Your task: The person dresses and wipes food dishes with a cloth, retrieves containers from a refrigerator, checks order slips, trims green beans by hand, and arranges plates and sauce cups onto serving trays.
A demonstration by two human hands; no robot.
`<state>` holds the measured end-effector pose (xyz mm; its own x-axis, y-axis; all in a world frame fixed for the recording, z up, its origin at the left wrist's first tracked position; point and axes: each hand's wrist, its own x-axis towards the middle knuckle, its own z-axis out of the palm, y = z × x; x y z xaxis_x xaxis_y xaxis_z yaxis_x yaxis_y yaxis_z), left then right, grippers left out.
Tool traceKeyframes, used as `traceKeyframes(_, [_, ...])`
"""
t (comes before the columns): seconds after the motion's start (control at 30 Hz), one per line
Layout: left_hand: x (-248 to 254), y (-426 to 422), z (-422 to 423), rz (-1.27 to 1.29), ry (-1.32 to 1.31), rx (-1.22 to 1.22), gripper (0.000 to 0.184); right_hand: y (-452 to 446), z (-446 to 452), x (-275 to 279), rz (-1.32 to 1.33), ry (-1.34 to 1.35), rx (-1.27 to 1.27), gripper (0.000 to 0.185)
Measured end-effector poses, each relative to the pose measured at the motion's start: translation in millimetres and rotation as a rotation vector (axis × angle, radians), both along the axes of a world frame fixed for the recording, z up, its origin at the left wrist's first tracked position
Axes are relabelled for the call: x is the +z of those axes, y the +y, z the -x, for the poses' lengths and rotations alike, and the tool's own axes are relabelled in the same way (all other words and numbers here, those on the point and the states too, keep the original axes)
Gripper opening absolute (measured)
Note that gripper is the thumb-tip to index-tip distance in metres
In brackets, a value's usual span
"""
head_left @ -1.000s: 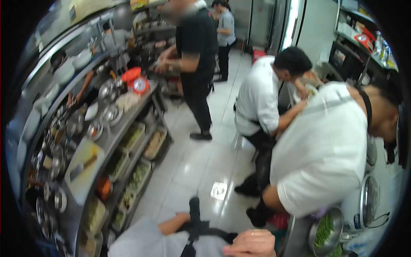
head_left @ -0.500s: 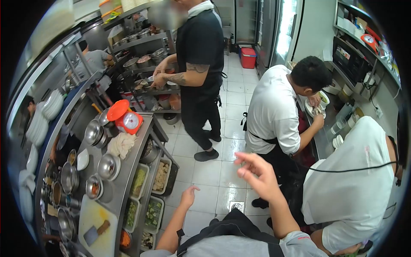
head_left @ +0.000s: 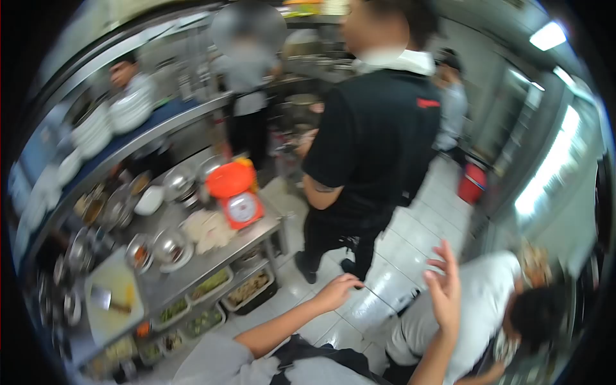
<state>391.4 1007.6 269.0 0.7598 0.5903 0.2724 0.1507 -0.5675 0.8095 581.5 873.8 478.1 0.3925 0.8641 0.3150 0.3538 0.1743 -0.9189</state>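
Observation:
My left hand [head_left: 338,292] reaches forward over the floor tiles, below the person in black; its fingers are slightly bent and apart, and nothing shows in it. Raised at the lower right, my right hand [head_left: 444,287] is empty with its fingers spread, in front of a co-worker's white shirt [head_left: 478,301]. Neither hand touches an object. To the left, a steel counter [head_left: 212,256] holds an orange scale [head_left: 240,204], a pale cloth [head_left: 208,230], metal bowls [head_left: 172,247] and a cutting board [head_left: 106,321] with a cleaver [head_left: 109,299] on it.
A person in a black shirt [head_left: 385,135] stands just ahead. Food trays [head_left: 247,289] sit under the counter. Stacked plates [head_left: 131,110] stand on the upper shelf. A red bin [head_left: 472,183] is on the floor further back, beside tall refrigerators [head_left: 545,167].
The view has swung and the person in black appears nearer. My left hand is further forward, and my right hand has moved right with its fingers pointing up.

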Motion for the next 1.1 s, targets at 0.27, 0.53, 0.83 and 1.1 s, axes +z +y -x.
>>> traceKeyframes(0.27, [87.0,77.4,-45.7,0.437,-0.036,-0.15,0.036,166.8,-149.8,11.2,-0.095,-0.685,-0.422,0.076])
traceKeyframes(0.53, [167.1,212.6,-162.2,0.354,-0.214,-0.082,0.025,217.0,-485.1,46.3,0.239,-0.891,-1.197,0.101])
traceKeyframes(0.83, [164.3,294.5,-386.8,0.585,0.207,-0.533,0.031,76.4,-791.1,168.5,0.458,-0.607,-1.65,0.111])
traceKeyframes(1.1, [185.7,359.3,-614.7,0.562,0.175,-0.524,0.032,100.0,-974.4,220.3,0.156,-0.802,-1.946,0.104])
